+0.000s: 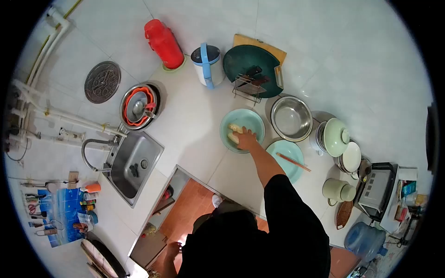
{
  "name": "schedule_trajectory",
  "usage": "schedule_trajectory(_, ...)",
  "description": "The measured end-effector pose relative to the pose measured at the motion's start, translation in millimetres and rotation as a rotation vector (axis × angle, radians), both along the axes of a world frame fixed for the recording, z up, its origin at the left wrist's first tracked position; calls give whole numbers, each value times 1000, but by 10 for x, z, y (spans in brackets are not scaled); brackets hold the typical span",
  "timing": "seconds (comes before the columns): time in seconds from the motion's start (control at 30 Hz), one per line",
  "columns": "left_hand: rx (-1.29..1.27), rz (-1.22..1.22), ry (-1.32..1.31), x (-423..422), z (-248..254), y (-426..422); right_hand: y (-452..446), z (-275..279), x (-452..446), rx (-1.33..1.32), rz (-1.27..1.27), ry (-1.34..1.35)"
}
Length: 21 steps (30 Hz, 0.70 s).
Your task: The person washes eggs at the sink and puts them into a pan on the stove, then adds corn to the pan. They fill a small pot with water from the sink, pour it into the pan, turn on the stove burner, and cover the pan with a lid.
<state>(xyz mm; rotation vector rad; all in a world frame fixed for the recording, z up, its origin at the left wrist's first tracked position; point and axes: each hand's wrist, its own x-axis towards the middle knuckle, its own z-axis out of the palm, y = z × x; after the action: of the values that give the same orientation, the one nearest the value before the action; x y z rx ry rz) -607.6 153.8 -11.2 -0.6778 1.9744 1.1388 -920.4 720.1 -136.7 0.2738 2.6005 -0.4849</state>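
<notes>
My right hand (246, 140) reaches into a pale green bowl (225, 124) on the counter, its fingers on pale, dough-like food (233, 137); whether they grip it is too small to tell. Just right of that bowl lies a light green plate (295, 152) with a pair of brown chopsticks (293, 161) across it. My left hand (174, 250) hangs low beside my body, below the counter, its fingers curled; what they hold, if anything, is too small to make out.
A steel basin (291, 118) stands behind the plate, with a knife rack (247, 88) to its left. Stacked bowls (336, 137), a mug (332, 191) and a toaster oven (376, 191) are on the right. The sink (134, 167) lies left, near a red thermos (164, 44).
</notes>
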Motion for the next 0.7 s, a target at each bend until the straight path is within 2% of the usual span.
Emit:
schedule_trajectory(0.03, 249, -6, -79, 61, -31, -205, 30, 5, -41, -7, 31, -25)
schedule_trajectory(0.07, 238, -8, -91, 107, -73, -304, 39, 9, -58, -15, 60, -52)
schedule_trajectory(0.17, 41, -102, -152, 166, -619, -651, 102, 95, -90, -42, 100, -27)
schedule_trajectory(0.23, -83, -161, -183, 150, -801, -797, 123, 303, -144, -112, 40, -55)
schedule_trajectory(0.27, 62, -115, 70, -422, 13, -16, 135, 367, -154, -175, -9, -82)
schedule_trajectory(0.3, 302, 244, -136, -298, -721, -680, 189, 270, -175, -168, -14, -87)
schedule_trajectory(0.37, 553, 405, 8, -628, -401, -373, 346, 84, -195, -625, -220, 108)
schedule_trajectory(0.4, 573, 390, 3, -752, -585, -476, 345, 373, -95, -829, -326, 193)
schedule_trajectory(0.43, 485, 172, 9, -982, -804, -579, 329, 673, 35, -806, -340, 206)
schedule_trajectory(0.47, 395, -51, 18, -1162, -894, -598, 283, 991, 201, -1118, -517, 226)
schedule_trajectory(0.5, 419, -86, 9, -1290, -984, -593, 228, 1262, 388, -1431, -699, 259)
schedule_trajectory(0.53, 371, -126, 28, -1497, -955, -445, 156, 1462, 593, -1620, -738, 326)
schedule_trajectory(0.57, 323, -173, 46, -1700, -915, -296, 72, 1576, 830, -1592, -781, 368)
schedule_trajectory(0.63, 439, -298, 28, -2089, -1002, -69, -133, 1764, 1300, -2065, -716, 368)
schedule_trajectory(0.7, 569, -484, 81, -2463, -1199, 248, -462, 2059, 1781, -2077, -763, 501)
